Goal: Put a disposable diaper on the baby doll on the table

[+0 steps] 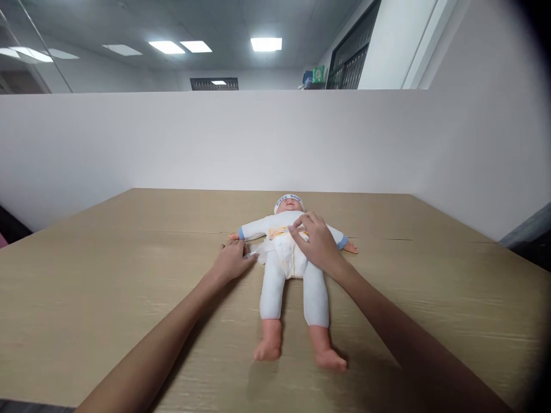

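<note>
A baby doll lies on its back, feet towards me, in a white outfit with blue cuffs and a lettered headband. Around its hips is a white diaper with an orange-yellow printed waistband. The diaper's thin side wing spreads out to the left on the table. My left hand rests there, thumb and fingers closed on the wing's end. Over the waistband, my right hand has thumb and forefinger bent together at the diaper's front; it covers the diaper's right side, and its fingertip contact is hard to see.
The doll lies on a wide wooden-topped table. A white partition stands along its back edge, with another wall at the right. Dark objects show at both far sides. Beyond the partition are ceiling lights and a green package.
</note>
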Action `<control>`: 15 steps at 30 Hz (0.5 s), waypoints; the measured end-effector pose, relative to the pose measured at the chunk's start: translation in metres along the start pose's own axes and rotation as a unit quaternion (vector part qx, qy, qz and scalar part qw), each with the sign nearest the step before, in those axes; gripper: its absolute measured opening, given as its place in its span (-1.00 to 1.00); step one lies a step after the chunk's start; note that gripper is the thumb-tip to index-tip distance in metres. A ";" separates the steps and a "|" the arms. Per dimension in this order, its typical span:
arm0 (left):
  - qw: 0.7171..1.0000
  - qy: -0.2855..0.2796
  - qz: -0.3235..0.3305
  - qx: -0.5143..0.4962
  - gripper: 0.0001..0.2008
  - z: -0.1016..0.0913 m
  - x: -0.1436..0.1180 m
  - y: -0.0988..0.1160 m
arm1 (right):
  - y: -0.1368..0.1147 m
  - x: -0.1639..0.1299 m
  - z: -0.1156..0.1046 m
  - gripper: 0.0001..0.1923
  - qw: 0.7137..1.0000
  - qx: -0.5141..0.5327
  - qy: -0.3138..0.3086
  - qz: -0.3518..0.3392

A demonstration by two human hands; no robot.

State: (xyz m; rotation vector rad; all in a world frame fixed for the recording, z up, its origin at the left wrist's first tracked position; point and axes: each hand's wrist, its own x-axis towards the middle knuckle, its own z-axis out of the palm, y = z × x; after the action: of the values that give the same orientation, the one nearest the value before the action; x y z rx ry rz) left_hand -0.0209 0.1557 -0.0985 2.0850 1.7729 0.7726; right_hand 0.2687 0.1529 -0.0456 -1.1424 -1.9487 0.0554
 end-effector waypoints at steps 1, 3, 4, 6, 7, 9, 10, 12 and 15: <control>0.999 -0.002 -0.016 -0.030 -0.64 -0.001 0.000 -0.001 | -0.007 0.007 0.006 -0.77 1.000 -0.007 -0.016 0.004; 0.996 -0.008 -0.031 -0.080 -0.63 -0.004 0.003 -0.004 | -0.016 0.018 0.020 -0.71 0.999 -0.019 -0.049 0.009; 0.994 -0.010 -0.032 -0.104 -0.62 -0.006 0.004 -0.005 | -0.018 0.021 0.026 -0.67 0.997 -0.028 -0.063 0.013; 0.986 -0.012 -0.032 -0.163 -0.58 -0.011 0.010 -0.005 | -0.021 0.024 0.037 -0.62 0.995 -0.050 -0.085 0.026; 0.981 -0.011 -0.031 -0.193 -0.55 -0.013 0.013 -0.003 | -0.021 0.024 0.041 -0.61 0.993 -0.060 -0.092 0.032; 0.969 -0.010 -0.028 -0.246 -0.50 -0.014 0.022 0.005 | -0.020 0.024 0.044 -0.62 0.991 -0.075 -0.103 0.042; 0.963 -0.012 -0.026 -0.268 -0.49 -0.013 0.027 0.012 | -0.020 0.024 0.044 -0.63 0.990 -0.079 -0.109 0.044; 0.952 -0.021 -0.015 -0.304 -0.47 -0.009 0.038 0.030 | -0.019 0.024 0.042 -0.64 0.988 -0.082 -0.120 0.044; 0.938 -0.056 0.015 -0.341 -0.50 0.001 0.051 0.059 | -0.017 0.025 0.039 -0.61 0.987 -0.078 -0.135 0.034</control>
State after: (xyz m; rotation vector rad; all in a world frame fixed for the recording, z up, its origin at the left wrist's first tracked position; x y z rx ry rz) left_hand 0.0325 0.1939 -0.0563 1.6417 1.1743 1.0630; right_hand 0.2249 0.1749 -0.0466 -1.3628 -2.1823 0.1015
